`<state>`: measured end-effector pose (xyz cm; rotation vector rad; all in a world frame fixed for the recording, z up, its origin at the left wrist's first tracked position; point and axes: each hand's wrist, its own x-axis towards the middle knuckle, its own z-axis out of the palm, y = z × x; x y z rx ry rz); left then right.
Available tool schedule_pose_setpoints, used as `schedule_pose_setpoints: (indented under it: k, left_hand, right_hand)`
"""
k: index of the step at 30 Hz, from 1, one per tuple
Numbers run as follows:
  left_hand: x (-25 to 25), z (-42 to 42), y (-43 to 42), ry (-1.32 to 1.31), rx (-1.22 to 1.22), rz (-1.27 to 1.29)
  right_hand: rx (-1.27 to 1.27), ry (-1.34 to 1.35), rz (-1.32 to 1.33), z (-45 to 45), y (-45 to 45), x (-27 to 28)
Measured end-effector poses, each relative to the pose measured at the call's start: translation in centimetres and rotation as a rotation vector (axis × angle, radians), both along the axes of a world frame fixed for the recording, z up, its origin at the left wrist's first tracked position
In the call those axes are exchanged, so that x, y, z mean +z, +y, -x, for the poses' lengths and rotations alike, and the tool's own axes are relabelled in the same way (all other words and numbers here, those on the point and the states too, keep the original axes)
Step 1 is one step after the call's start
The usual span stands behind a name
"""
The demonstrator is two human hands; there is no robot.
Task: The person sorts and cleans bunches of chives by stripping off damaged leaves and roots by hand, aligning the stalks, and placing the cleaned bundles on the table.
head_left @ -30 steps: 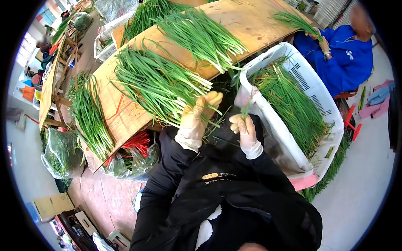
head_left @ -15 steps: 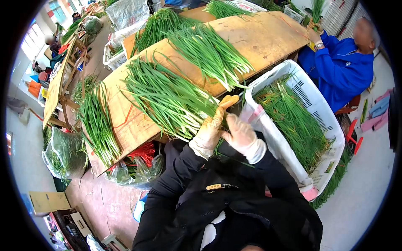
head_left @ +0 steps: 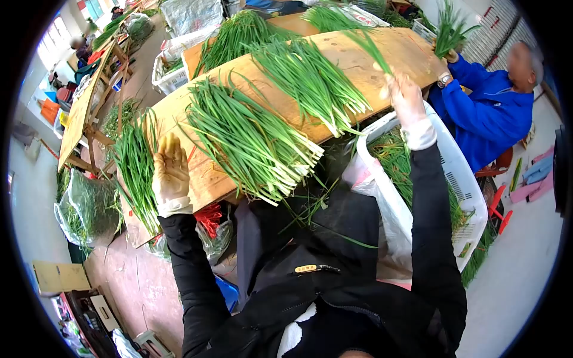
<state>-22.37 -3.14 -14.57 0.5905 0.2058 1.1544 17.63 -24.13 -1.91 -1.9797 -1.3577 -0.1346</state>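
Observation:
My right hand (head_left: 406, 101), in a pale glove, is raised over the right side of the table and grips a small bunch of Chinese chives (head_left: 370, 50), leaves pointing up and left. My left hand (head_left: 172, 170), gloved with yellowish fingertips, is open, its fingers stretched upward. It is beside a pile of chives (head_left: 134, 170) at the table's left end and holds nothing. Between my hands lies a large pile of chives (head_left: 250, 140), white stalk ends toward me. Behind it is another chive pile (head_left: 313, 83).
The wooden table (head_left: 209, 179) spans the front. On the right stands a white plastic crate (head_left: 471, 179) with loose greens and a white liner. A co-worker in blue (head_left: 489, 113) holds a chive bunch (head_left: 450, 33). Clear bags of greens (head_left: 89, 209) stand at left.
My hands have moved apart from the middle pile: the left to the left-hand chives, the right up and right with a small bunch. The co-worker's bunch now shows fanned out.

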Motion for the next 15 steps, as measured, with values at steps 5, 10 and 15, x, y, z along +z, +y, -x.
schedule_pose_setpoints:
  k: [5,10,15]
  left_hand:
    - [-3.0,1.5,-2.8,0.452,0.033,0.187]
    - [-3.9,-0.6,-4.8,0.543,0.059,0.183]
    - [-3.4,-5.6,-0.3,0.656,-0.051,0.082]
  right_hand:
    - [-0.176,-0.179,0.473,-4.8,7.0,-4.5]
    - [0.202,-0.350,0.194,1.2,13.2,-8.2]
    - [0.283,0.355,0.625,6.0,19.7,-12.7]
